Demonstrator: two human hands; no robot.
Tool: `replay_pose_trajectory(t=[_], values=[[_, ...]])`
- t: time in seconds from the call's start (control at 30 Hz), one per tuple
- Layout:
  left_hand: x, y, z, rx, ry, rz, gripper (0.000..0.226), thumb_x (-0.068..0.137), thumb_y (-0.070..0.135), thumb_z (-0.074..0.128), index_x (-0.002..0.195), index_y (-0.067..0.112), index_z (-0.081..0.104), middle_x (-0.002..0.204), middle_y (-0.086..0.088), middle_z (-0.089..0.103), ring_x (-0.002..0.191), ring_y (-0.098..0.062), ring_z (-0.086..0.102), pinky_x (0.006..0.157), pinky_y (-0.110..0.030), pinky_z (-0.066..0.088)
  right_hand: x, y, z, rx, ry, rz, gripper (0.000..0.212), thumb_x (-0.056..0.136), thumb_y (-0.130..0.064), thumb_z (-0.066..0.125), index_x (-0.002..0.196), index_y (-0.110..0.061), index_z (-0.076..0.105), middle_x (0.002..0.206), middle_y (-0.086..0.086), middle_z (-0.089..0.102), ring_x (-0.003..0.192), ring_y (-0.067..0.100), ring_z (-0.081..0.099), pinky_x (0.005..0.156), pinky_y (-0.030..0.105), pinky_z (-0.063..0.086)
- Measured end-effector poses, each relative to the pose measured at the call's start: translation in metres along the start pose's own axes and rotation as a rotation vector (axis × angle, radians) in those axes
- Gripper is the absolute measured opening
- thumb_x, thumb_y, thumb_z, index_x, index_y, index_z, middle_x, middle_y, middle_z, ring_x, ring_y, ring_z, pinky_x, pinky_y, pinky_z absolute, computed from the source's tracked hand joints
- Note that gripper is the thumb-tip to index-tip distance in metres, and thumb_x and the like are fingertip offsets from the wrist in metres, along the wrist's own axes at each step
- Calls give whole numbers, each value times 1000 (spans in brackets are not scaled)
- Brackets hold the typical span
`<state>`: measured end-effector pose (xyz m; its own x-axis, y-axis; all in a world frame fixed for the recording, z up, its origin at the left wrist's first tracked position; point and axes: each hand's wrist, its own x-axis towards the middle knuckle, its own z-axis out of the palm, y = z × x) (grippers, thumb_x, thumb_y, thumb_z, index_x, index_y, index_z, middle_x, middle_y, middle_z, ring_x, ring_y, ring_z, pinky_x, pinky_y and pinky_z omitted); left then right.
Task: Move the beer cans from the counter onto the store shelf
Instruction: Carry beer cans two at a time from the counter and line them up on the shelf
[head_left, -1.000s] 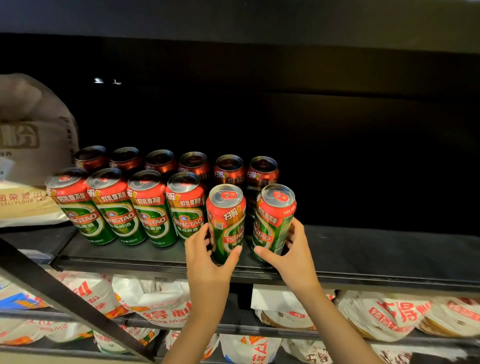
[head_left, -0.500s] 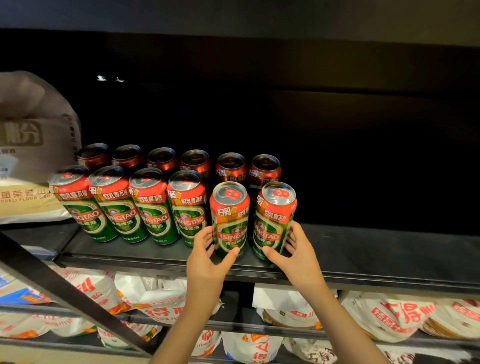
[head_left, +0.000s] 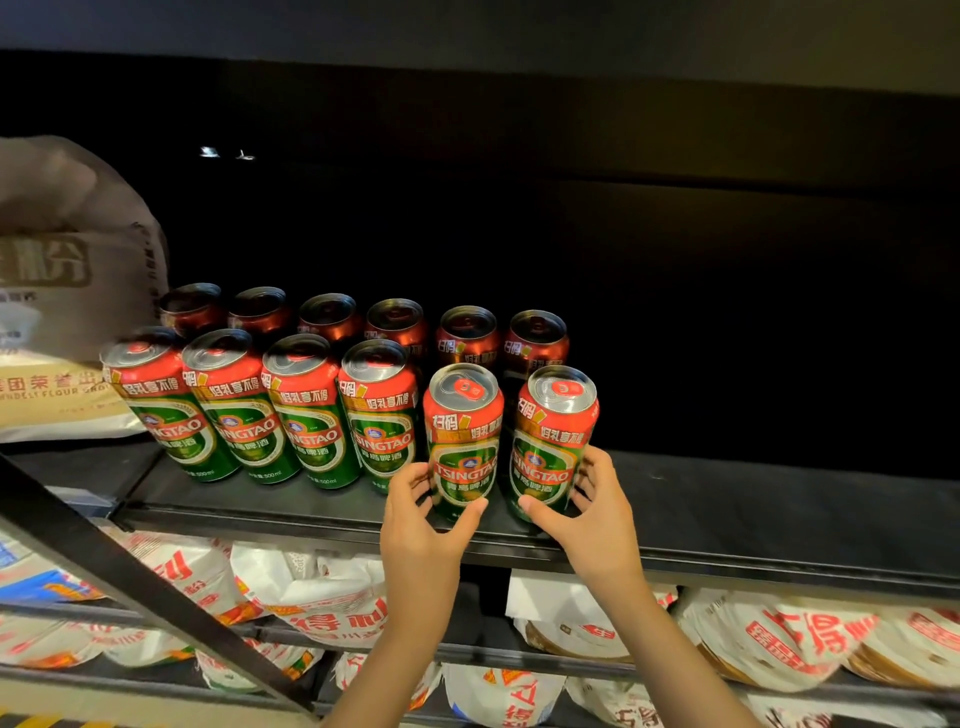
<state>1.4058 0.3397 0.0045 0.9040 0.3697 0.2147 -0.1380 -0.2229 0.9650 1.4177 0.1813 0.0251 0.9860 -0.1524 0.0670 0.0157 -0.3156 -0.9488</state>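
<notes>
Two red-and-green Tsingtao beer cans stand at the right end of the front row on the dark store shelf (head_left: 753, 514). My left hand (head_left: 421, 525) curls round the bottom of the left can (head_left: 462, 415), thumb on its right side. My right hand (head_left: 592, 514) holds the right can (head_left: 553, 421) low down, thumb in front and fingers behind. Both cans stand a little nearer the shelf edge than the other front-row cans (head_left: 306, 410). A back row of several cans (head_left: 467, 332) sits behind in shadow.
A large flour sack (head_left: 62, 291) lies on the shelf at the left, next to the cans. A black diagonal bar (head_left: 130, 571) crosses the lower left. White bags with red print (head_left: 311, 597) fill the shelf below. Bare dark shelf extends right of the cans.
The two held cans have gone from slightly tilted to upright and sit a little deeper on the shelf. Both hands stay on them.
</notes>
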Motion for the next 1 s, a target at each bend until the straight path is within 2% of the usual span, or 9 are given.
replay_pose_trajectory(t=[0.13, 0.23, 0.3, 0.4, 0.47, 0.6, 0.7, 0.87, 1.0], values=[[-1, -2, -2, 43, -5, 70, 58, 73, 21, 77, 121, 30, 46, 116, 21, 51, 112, 0, 52, 96, -24, 44, 1, 0, -1, -13, -56, -16, 64, 76, -15, 78, 126, -32, 42, 111, -32, 48, 100, -16, 47, 76, -7, 35], [-1, -4, -4, 111, -6, 141, 61, 75, 31, 69, 130, 18, 48, 118, 17, 47, 113, -4, 51, 96, -22, 45, -1, 2, 1, -21, -60, -21, 69, 76, -19, 78, 133, -30, 41, 119, -24, 50, 108, -9, 49, 78, -6, 35], [-2, -5, -4, 116, -9, 144, 63, 75, 31, 69, 132, 15, 47, 118, 14, 47, 113, 1, 49, 97, -17, 44, -3, 3, 4, -39, -23, -32, 76, 73, -21, 81, 136, -29, 39, 125, -17, 46, 112, -4, 48, 80, -3, 36], [-1, -6, -1, 91, 13, 110, 66, 72, 20, 78, 130, 13, 46, 119, 4, 48, 112, 4, 48, 95, -14, 44, -4, 3, 7, -11, 39, 8, 74, 70, -19, 83, 125, -35, 38, 120, -15, 47, 111, 2, 47, 79, 2, 38], [-2, -7, 2, 106, 36, 115, 67, 68, 16, 81, 126, 11, 48, 116, 2, 48, 106, 3, 50, 92, -15, 46, -4, 4, 7, 8, 38, 18, 68, 70, -15, 83, 118, -37, 39, 116, -14, 50, 109, 3, 48, 75, 0, 39], [-3, -8, 5, 126, 85, 121, 64, 67, 14, 82, 123, 9, 51, 113, 3, 50, 105, -7, 53, 91, -25, 48, -3, 7, 8, 21, 21, 21, 65, 73, -13, 80, 125, -28, 45, 120, -12, 53, 108, -1, 48, 76, -4, 38], [-4, -7, 7, 101, 118, 89, 61, 65, 15, 83, 119, 11, 53, 108, 9, 52, 105, -13, 57, 92, -27, 49, -3, 8, 11, 15, 17, 14, 68, 75, -13, 78, 134, -21, 44, 125, -10, 54, 110, -1, 49, 76, -5, 38], [-1, -4, 11, 128, 159, 89, 59, 65, 16, 83, 118, 11, 57, 109, 2, 52, 102, -11, 56, 86, -22, 49, -2, 6, 11, 33, 17, -7, 65, 76, -12, 77, 131, -27, 46, 117, -18, 54, 101, -21, 48, 77, -6, 36], [2, -3, 11, 124, 158, 58, 60, 66, 16, 83, 120, 12, 57, 109, 4, 52, 100, -13, 58, 81, -15, 45, 2, 5, 17, 44, 4, -6, 64, 76, -12, 78, 130, -26, 47, 118, -16, 56, 103, -18, 50, 78, -4, 37]])
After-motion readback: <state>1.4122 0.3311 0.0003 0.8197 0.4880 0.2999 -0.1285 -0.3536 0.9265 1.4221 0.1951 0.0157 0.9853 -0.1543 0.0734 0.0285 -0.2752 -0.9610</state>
